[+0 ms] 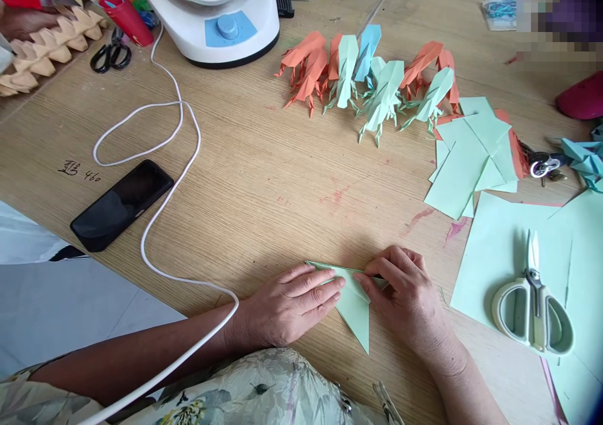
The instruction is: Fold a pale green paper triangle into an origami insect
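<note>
The person's left hand (294, 302) lies flat, palm down, on the wooden table (264, 180), its fingers stretched out side by side and pointing to the right, their tips pressing on the left part of a pale green folded paper (357, 312). The forearm behind it runs low and leftward along the near table edge, with a white cable (162, 205) crossing over it near the wrist. The right hand (407, 296) comes in from the lower right, wrist bent, knuckles raised, fingers curled in; its fingertips press down together on the paper's upper right edge, and whether the thumb pinches the fold cannot be told. The paper sits at the near edge of the table between the two hands, a triangle whose long point aims down toward the person's floral garment (245, 393). To the right, pale-handled scissors (532, 309) lie closed on a large green sheet (494, 255), well apart from the hands. Beyond that lies a loose stack of green squares (471, 158). Farther back a row of orange, green and blue folded paper figures (372, 76) stands beside the base of a white fan (221, 17). A black phone (122, 204) lies face up to the left, just beside the cable.
</note>
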A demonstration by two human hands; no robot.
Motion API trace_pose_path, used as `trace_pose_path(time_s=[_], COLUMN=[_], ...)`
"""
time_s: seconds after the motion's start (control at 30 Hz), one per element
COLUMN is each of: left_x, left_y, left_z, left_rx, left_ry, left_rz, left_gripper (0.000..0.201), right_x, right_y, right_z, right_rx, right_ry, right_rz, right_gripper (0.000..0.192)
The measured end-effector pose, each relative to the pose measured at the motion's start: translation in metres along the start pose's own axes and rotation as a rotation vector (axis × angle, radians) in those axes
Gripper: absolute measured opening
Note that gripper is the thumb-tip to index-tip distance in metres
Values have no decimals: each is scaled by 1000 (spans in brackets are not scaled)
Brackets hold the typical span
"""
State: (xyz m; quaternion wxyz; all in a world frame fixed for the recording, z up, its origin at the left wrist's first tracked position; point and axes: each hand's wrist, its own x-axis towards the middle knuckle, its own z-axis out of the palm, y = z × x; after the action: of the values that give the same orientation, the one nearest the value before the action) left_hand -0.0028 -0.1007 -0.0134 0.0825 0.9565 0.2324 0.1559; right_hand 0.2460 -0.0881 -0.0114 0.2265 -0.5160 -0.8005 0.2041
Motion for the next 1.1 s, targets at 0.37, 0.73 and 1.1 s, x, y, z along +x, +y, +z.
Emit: trace_pose_path(time_s=[0.37,0.73,1.1], left_x=[-4,-9,-12], left_y=[6,8,6], left_z=[4,0,-4], left_rx=[94,161,-21], left_ry=[26,32,19], left_rz=[-49,-159,-346], left_gripper=[34,33,40], right_x=[-2,-5,-5], right_y=[4,1,-1], right_z=[3,0,0], right_rx=[3,-16,-15], right_ry=[5,14,15], right_rz=[-11,-9,-27], right_gripper=[16,15,11])
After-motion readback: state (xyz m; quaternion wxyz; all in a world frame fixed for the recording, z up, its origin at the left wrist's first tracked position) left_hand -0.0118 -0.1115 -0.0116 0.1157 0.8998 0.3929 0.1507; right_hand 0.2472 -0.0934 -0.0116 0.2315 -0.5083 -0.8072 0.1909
